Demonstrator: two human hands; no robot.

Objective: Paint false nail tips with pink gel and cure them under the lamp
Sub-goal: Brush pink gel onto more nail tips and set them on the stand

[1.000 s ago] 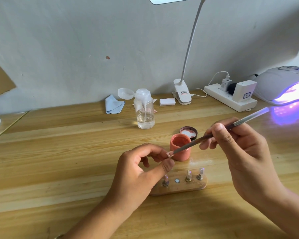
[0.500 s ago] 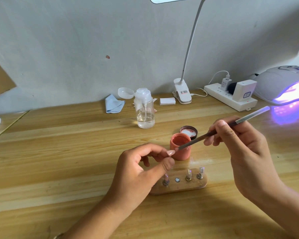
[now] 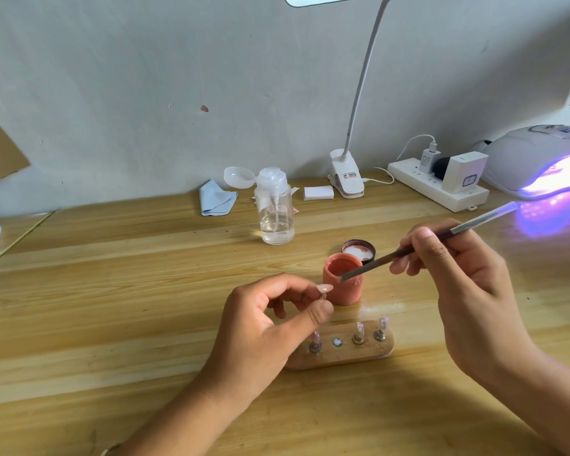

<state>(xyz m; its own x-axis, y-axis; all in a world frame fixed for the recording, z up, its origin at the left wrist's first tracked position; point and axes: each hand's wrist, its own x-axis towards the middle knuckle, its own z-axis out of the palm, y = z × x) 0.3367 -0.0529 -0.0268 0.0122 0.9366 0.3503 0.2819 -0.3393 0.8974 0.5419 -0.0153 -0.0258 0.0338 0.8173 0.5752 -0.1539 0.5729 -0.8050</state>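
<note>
Left hand: the left hand [image 3: 264, 327] is pinching the little stem under one nail tip [image 3: 324, 287] between thumb and forefinger, the other fingers curling loosely beneath
Right hand: the right hand [image 3: 458, 291] is gripping the brush [image 3: 375, 260] pen-fashion, fingers closing round the shaft
Where the work is sitting: the tip is hovering just beside the open gel pot [image 3: 346, 292], and the brush end is resting at the pot's near rim; whether the bristles are touching gel or only the rim is hard to tell
Risk of overloading: a brush coming out too full is likely to be dripping onto the table [image 3: 145, 291] or flooding the tip's edges and running down onto the pinching fingers
Risk of tipping: the brush is leaning on the rim of a small pot (it looks light), so a sideways drag could be knocking it over
Risk to the holder: the left hand is hanging right above the wooden holder [image 3: 343, 355], where three other tips are standing, and a dropped wrist could be bumping them
Risk from the lamp: the curing lamp [image 3: 537, 159] is glowing violet across the table, well apart from the pot, though stray light may be thickening uncovered gel
</note>
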